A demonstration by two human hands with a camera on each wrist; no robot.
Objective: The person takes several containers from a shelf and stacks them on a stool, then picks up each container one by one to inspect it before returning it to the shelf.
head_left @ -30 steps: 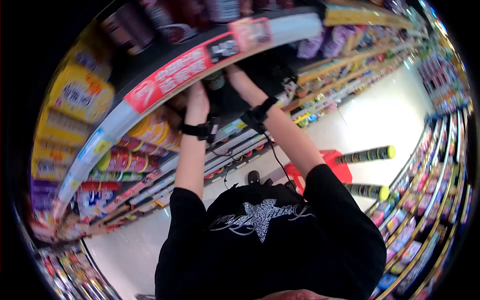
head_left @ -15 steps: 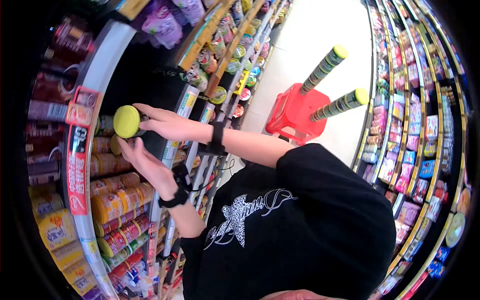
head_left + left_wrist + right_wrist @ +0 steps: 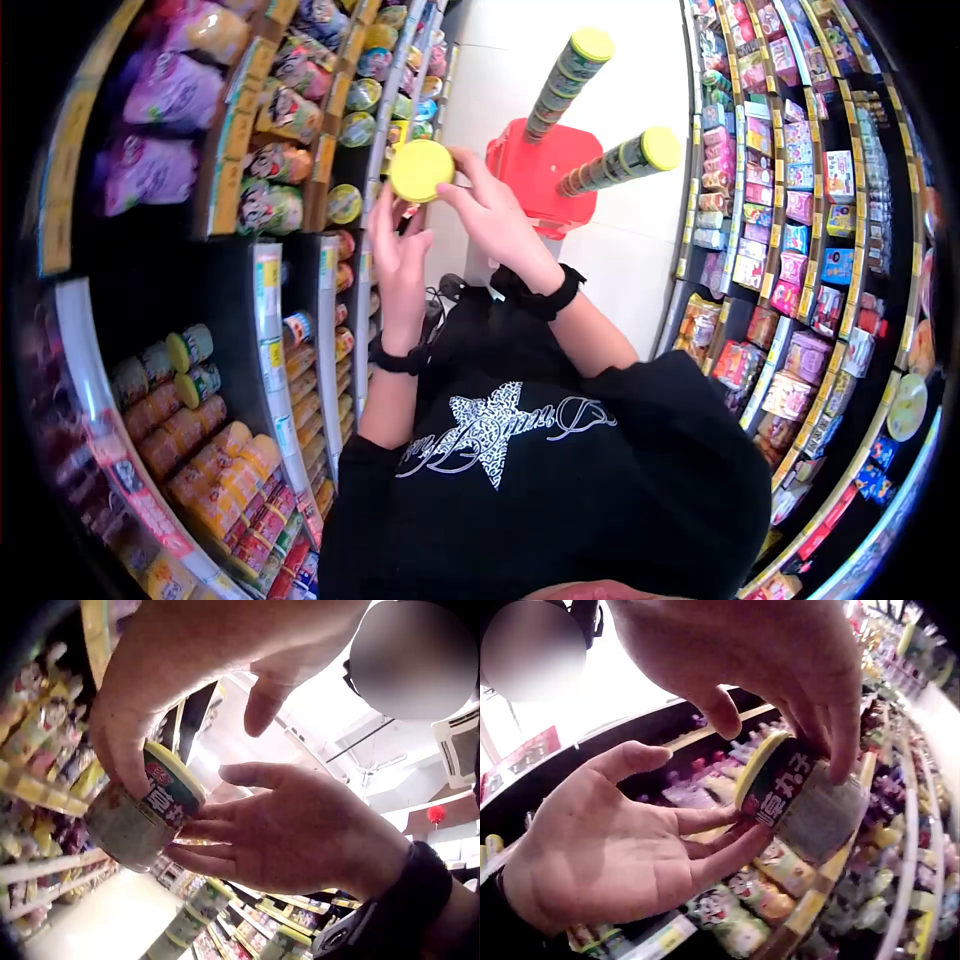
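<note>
Between my two hands is a clear plastic jar with a yellow lid (image 3: pixel 421 170). In the wrist views its dark label (image 3: pixel 784 780) carries large white Chinese characters. My left hand (image 3: pixel 400 262) holds one side, fingers against the jar wall and thumb apart from it. From the other side my right hand (image 3: pixel 495 225) holds it, with its thumb near the lid in the head view. Beyond the hands stands a red plastic stool (image 3: pixel 508 160), bearing two tall stacks of similar yellow-lidded jars (image 3: pixel 568 82).
Left shelves hold purple bags (image 3: pixel 172 92), green-labelled jars (image 3: pixel 195 345) and yellow-orange jars (image 3: pixel 235 470). A shelf edge with price labels (image 3: pixel 272 330) runs close by my left forearm. Packed snack shelves (image 3: pixel 800 200) line the right side of the pale floor (image 3: pixel 640 260).
Both hands were deep in the left shelf, then came out with the jar between them. The jar has moved rightward toward the stool, and my view has turned right.
</note>
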